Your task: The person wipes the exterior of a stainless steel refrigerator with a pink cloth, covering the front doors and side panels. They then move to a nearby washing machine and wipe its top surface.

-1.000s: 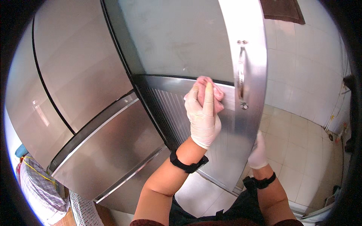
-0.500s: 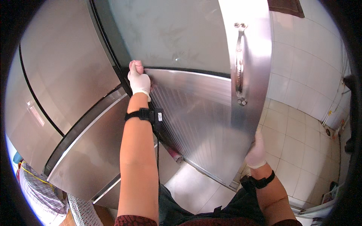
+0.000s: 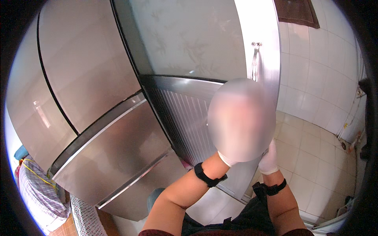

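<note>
A blurred patch covers most of my left hand (image 3: 240,122) on the door's lower metal part, below the handle (image 3: 255,63); a pinkish shape shows inside it, and its fingers cannot be made out. My gloved right hand (image 3: 269,160) grips the outer edge of the aluminium door (image 3: 263,27) low down. The door has a frosted glass pane (image 3: 185,39) above a ribbed metal panel (image 3: 173,114). Both wrists wear black straps.
A stainless refrigerator (image 3: 82,59) stands on the left, beside plaid cloth (image 3: 41,192) and a patterned surface (image 3: 82,216). White wall tiles (image 3: 307,74), a brown mat (image 3: 295,10), pipes and a tiled floor (image 3: 303,165) lie right.
My left hand moved left with the pink cloth to the panel's far corner, then came back right and lower, below the handle. My right hand stayed at the door edge.
</note>
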